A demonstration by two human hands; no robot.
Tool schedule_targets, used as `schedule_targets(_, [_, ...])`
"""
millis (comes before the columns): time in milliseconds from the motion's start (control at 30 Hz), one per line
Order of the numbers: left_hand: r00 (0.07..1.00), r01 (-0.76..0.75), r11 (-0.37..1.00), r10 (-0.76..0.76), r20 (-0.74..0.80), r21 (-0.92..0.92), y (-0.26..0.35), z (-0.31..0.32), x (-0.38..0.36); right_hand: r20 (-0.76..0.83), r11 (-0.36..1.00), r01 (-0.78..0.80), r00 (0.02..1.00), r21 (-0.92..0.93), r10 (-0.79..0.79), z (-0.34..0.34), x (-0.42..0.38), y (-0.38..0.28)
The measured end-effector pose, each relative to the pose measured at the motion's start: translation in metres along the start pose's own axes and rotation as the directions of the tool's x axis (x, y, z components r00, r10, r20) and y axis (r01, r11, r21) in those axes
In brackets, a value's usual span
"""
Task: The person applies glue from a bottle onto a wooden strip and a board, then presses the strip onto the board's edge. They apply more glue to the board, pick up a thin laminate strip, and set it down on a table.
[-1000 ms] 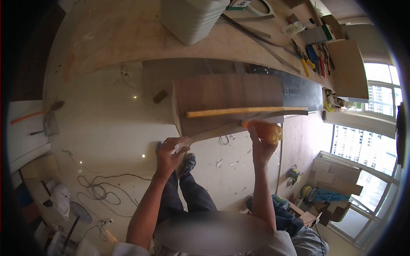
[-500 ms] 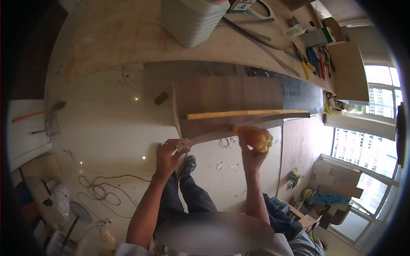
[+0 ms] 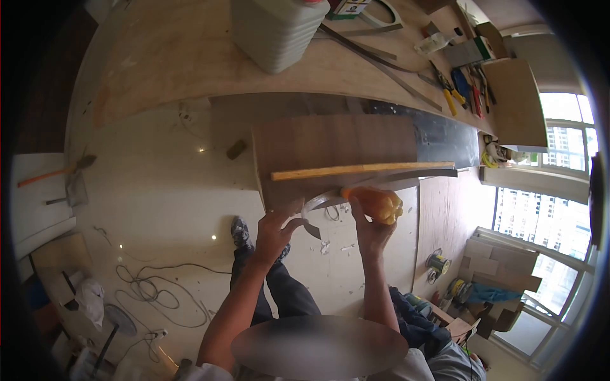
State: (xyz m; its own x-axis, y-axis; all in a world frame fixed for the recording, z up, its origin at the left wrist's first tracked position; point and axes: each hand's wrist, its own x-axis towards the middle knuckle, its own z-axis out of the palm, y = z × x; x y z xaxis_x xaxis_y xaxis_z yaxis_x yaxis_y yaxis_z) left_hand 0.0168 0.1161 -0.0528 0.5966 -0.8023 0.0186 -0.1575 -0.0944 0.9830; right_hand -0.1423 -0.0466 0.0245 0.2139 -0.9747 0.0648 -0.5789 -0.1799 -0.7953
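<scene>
My right hand (image 3: pixel 375 230) is wrapped round an orange plastic bottle (image 3: pixel 376 203), its nozzle pointing left onto a thin strip (image 3: pixel 321 200). The strip's near end is pinched in my left hand (image 3: pixel 277 230), and a short dark tail hangs past the fingers. From there the strip curves right toward the edge of a brown board (image 3: pixel 337 143). On that board lies a narrow wooden stick (image 3: pixel 362 169), with the dark far part of the strip beside it.
A large white jug (image 3: pixel 279 32) stands on the wooden bench (image 3: pixel 165 70), with pliers (image 3: pixel 452 98) and other tools at its right. Cables (image 3: pixel 149 286) lie on the floor at left. Cardboard (image 3: pixel 499 263) and a wire spool (image 3: pixel 438 261) are at right.
My left hand has moved right, closer to the bottle, and the strip now bends more, its end turned down. One foot has shifted left. The bottle has moved slightly left.
</scene>
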Motion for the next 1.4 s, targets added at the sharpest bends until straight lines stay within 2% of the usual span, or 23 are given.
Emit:
schedule_targets(100, [0.998,-0.033,0.998,0.036,-0.055,0.06,0.012,0.012,0.008,0.027,1.0,-0.025,0.999,-0.006,0.025,0.001,-0.006,-0.01])
schedule_targets(167, [0.999,-0.042,0.996,0.044,-0.019,0.076,0.013,0.015,0.008,0.052,0.999,-0.039,0.998,0.012,0.038,0.004,-0.012,-0.023])
schedule_targets(200, [0.999,-0.047,0.995,0.048,-0.001,0.085,0.011,0.017,0.009,0.036,1.0,-0.015,0.999,0.011,0.015,0.009,-0.016,-0.022])
schedule_targets(300, [0.999,0.049,0.998,-0.049,-0.018,0.032,-0.019,0.026,0.001,0.102,0.98,0.188,0.978,-0.059,-0.181,0.014,-0.02,-0.041])
schedule_targets(333, [0.999,0.022,0.998,-0.02,-0.03,0.063,-0.023,0.026,0.0,0.129,0.975,0.224,0.966,0.003,-0.222,0.012,-0.017,-0.045])
schedule_targets(400, [0.998,-0.031,0.992,0.038,-0.052,0.125,-0.028,0.027,-0.001,0.085,0.975,0.221,0.971,0.021,-0.222,0.004,-0.007,-0.031])
schedule_targets(433, [0.998,-0.023,0.994,0.029,-0.058,0.103,-0.026,0.027,-0.001,0.065,0.975,0.221,0.973,0.03,-0.222,-0.001,-0.001,-0.028])
schedule_targets(467, [0.998,-0.015,0.997,0.021,-0.065,0.082,-0.025,0.028,0.0,0.046,0.988,0.151,0.988,-0.023,-0.15,-0.007,0.005,-0.028])
schedule_targets(500, [0.997,-0.009,0.998,0.013,-0.073,0.06,-0.023,0.028,0.001,-0.019,0.979,0.195,0.98,-0.059,-0.196,-0.008,0.014,-0.01])
schedule_targets(567, [0.998,0.009,0.999,-0.006,-0.067,0.044,-0.017,0.026,0.002,-0.034,0.985,0.172,0.985,0.005,-0.172,-0.012,0.025,0.004])
schedule_targets(667, [0.998,0.017,0.999,-0.014,-0.069,0.044,-0.019,0.027,-0.001,0.036,0.998,0.066,0.997,0.016,-0.066,-0.005,0.012,-0.015])
schedule_targets(800, [0.997,0.056,0.998,-0.056,-0.057,0.008,-0.025,0.029,0.0,0.175,0.967,0.256,0.951,0.013,-0.254,0.013,-0.009,-0.036])
schedule_targets(900, [0.998,0.02,1.0,-0.019,-0.06,0.016,-0.029,0.028,0.0,0.128,0.995,0.1,0.987,0.016,-0.102,0.002,0.004,-0.02])
schedule_targets(967, [0.998,0.029,1.0,-0.029,-0.064,-0.011,-0.029,0.029,0.0,0.025,0.982,0.18,0.984,-0.05,-0.179,-0.006,0.021,0.0])
schedule_targets(1033, [0.997,0.042,0.998,-0.045,-0.064,-0.042,-0.028,0.029,0.0,0.016,0.997,0.072,0.997,0.033,-0.073,-0.013,0.031,0.007])
schedule_targets(1133, [0.996,0.047,0.996,-0.052,-0.068,-0.078,-0.03,0.029,-0.002,0.016,0.983,0.164,0.986,0.088,-0.166,-0.003,0.021,0.002])
schedule_targets(1167, [0.997,0.032,0.996,-0.038,-0.074,-0.08,-0.033,0.029,-0.001,0.065,0.983,0.182,0.981,0.028,-0.183,0.001,0.012,-0.005])
schedule_targets(1233, [0.995,0.061,0.997,-0.065,-0.078,-0.052,-0.03,0.027,-0.003,0.176,0.988,0.096,0.978,0.121,-0.116,0.011,-0.01,-0.025])
schedule_targets(1300, [0.986,0.146,0.989,-0.145,-0.088,0.009,-0.02,0.018,-0.006,0.196,0.971,0.197,0.955,0.138,-0.222,0.016,-0.023,-0.039])
schedule_targets(1333, [0.987,0.116,0.993,-0.118,-0.11,-0.025,-0.024,0.015,-0.011,0.205,0.958,0.249,0.939,0.144,-0.275,0.015,-0.023,-0.04])
schedule_targets(1400, [0.986,0.055,0.994,-0.068,-0.154,-0.092,-0.026,0.006,-0.016,0.22,0.974,0.203,0.95,0.104,-0.221,0.007,-0.017,-0.033])
